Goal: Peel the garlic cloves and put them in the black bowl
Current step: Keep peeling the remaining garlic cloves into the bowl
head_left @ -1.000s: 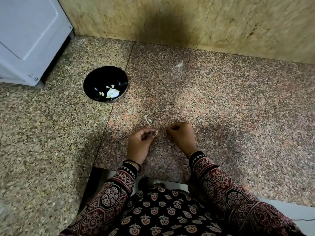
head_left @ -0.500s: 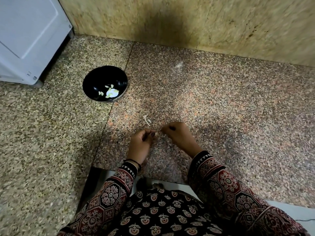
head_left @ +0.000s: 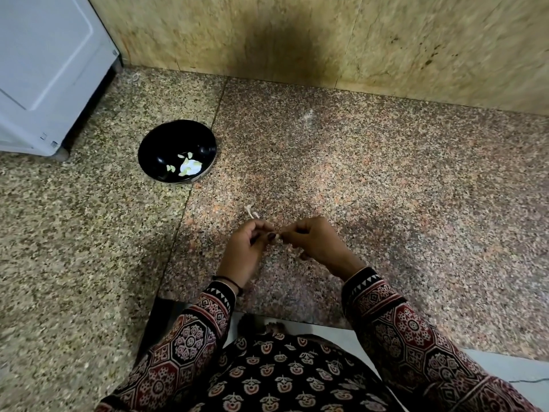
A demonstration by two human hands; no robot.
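My left hand (head_left: 248, 248) and my right hand (head_left: 312, 242) meet fingertip to fingertip low over the speckled stone counter. Between them they pinch a small pale garlic clove (head_left: 277, 235), which the fingers mostly hide. A scrap of whitish garlic skin (head_left: 252, 212) lies on the stone just beyond my hands. The black bowl (head_left: 154, 150) stands further off to the left and holds several peeled cloves (head_left: 187, 166) near its right side.
A white appliance (head_left: 47, 69) fills the back left corner. A yellowish stone wall (head_left: 326, 40) runs along the back. The counter's front edge (head_left: 267, 315) lies just under my wrists, with my patterned clothing below it.
My right hand has moved left until its fingertips meet those of my left hand on the clove. Both hands sit slightly higher in view. The bowl and the skin scrap have stayed put.
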